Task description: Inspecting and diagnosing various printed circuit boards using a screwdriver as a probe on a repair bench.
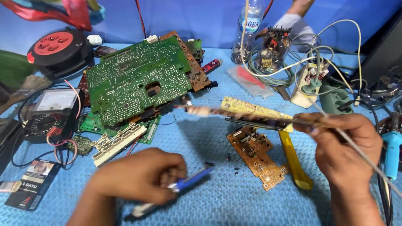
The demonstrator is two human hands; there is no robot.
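My left hand (138,175) is closed around a blue and white pen-shaped tool (188,181), blurred, low over the blue mat. My right hand (345,144) grips a soldering iron (251,120) whose long shaft points left, its tip near a big green circuit board (134,79); a white cord (364,157) trails from the hand. A narrow yellow circuit board (255,109) lies behind the iron's shaft. Below it a small brown circuit board (255,155) rests on the mat beside a yellow-handled tool (295,161).
Several boards are stacked at centre left over a white connector strip (117,143). A multimeter (50,113) and a red and black cable reel (58,48) are at left. A bottle (251,25), tangled cables, a power strip (307,83) and a blue tool (392,152) crowd the right.
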